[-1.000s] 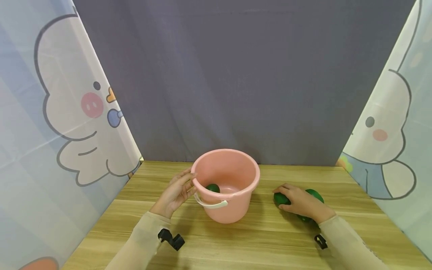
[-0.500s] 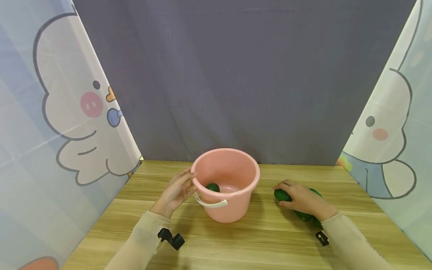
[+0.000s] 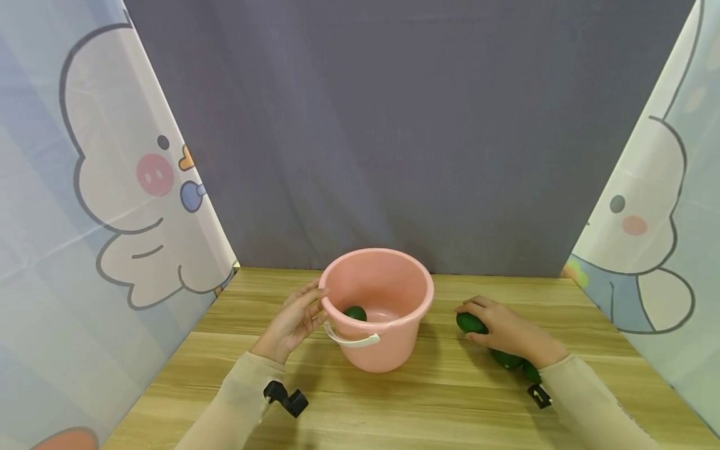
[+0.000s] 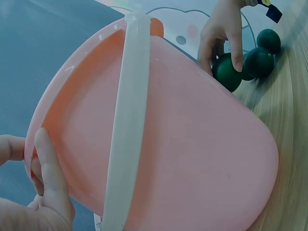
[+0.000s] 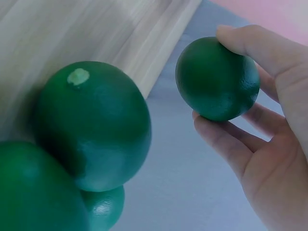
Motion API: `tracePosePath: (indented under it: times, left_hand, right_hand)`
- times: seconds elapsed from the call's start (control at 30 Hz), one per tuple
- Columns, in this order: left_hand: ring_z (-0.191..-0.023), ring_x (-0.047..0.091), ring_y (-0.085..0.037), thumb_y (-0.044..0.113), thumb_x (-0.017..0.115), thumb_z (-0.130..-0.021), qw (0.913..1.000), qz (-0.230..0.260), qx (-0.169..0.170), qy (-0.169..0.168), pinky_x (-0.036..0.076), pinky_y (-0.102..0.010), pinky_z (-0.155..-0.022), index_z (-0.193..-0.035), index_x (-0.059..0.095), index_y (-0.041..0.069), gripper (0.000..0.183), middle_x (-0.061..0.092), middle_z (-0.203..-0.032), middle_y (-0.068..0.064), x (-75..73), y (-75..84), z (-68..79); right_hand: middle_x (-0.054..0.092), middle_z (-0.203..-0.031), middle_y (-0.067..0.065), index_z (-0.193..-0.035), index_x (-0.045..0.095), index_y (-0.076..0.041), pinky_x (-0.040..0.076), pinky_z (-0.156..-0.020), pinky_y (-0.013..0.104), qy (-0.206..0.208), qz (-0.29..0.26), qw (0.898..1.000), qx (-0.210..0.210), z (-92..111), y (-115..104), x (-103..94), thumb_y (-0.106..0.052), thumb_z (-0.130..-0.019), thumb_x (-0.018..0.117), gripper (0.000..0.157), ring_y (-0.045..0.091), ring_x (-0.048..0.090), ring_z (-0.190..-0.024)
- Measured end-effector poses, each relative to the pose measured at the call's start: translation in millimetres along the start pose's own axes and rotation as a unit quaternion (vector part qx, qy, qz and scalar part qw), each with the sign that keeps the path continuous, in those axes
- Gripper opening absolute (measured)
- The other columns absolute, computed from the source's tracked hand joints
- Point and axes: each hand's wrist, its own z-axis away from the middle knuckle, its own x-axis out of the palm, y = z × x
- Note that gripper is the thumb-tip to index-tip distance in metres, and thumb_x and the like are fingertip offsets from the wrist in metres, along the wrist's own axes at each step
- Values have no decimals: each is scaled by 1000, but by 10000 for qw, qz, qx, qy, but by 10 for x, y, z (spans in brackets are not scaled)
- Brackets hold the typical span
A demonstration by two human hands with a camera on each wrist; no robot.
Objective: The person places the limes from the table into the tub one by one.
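A pink bucket (image 3: pixel 374 347) with a white handle (image 3: pixel 354 342) stands upright on the wooden table. My left hand (image 3: pixel 295 322) grips its rim at the left side, and in the left wrist view the fingers (image 4: pixel 50 171) lie against the rim. One dark green lime (image 3: pixel 355 313) lies inside. To the right of the bucket, my right hand (image 3: pixel 509 331) holds another lime (image 5: pixel 216 79) between thumb and fingertips. Several more limes (image 5: pixel 96 127) sit below and behind that hand, partly hidden by it in the head view.
The wooden table (image 3: pixel 394 412) ends at a dark grey curtain (image 3: pixel 365 137) behind the bucket. Cartoon-printed cloths (image 3: pixel 50 275) hang on the left and right sides. Black wrist-camera mounts (image 3: pixel 285 399) sit on the sleeves.
The right hand has risen slightly with the lime between its fingers, uncovering more of the limes beneath its wrist. The left hand and the bucket have stayed in place.
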Motion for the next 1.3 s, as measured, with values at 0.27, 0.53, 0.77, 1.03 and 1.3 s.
tracePosePath:
  times: [0.27, 0.53, 0.77, 1.03, 1.3]
  left_hand:
    - [-79, 62, -7, 9, 57, -101, 10000, -28, -38, 11, 57, -17, -66, -150, 40, 8, 52, 57, -120, -7, 3, 4, -10]
    - [-80, 62, -7, 10, 57, -100, 10000, -74, -40, 25, 57, -17, -67, -149, 41, 6, 51, 55, -124, -9, 1, 7, -4]
    - [-80, 62, -7, 10, 58, -100, 10000, -50, -45, 40, 57, -17, -67, -149, 41, 7, 52, 58, -121, -8, 2, 1, -4]
    - [-80, 63, -7, 9, 58, -100, 10000, -42, -43, 76, 57, -17, -67, -148, 42, 5, 51, 58, -120, -7, 19, 18, 10]
    - [-79, 63, -7, 8, 57, -100, 10000, -20, -50, 67, 57, -17, -67, -148, 42, 6, 50, 58, -120, -7, 17, 18, 12]
  right_hand:
    - [57, -130, 21, -130, 62, -4, 56, -88, 50, 85, 22, 9999, -126, -29, -33, -62, -17, -87, 79, 48, 40, 60, -114]
    - [57, -131, 21, -131, 62, -5, 55, -90, 51, 105, 81, 9998, -115, -60, -63, -116, -18, -88, 79, 49, 40, 59, -116]
    - [59, -128, 19, -128, 63, -4, 57, -88, 49, 473, 130, 9981, -381, -75, -77, -146, -17, -86, 81, 47, 38, 60, -114]
    - [59, -129, 18, -129, 63, -7, 57, -87, 51, 595, 286, 9968, -440, -82, -85, -204, -17, -84, 83, 50, 39, 61, -113]
    - [61, -125, 15, -126, 64, -5, 59, -83, 47, 946, 313, 9922, -746, -98, -90, -214, -12, -80, 84, 50, 33, 63, -109]
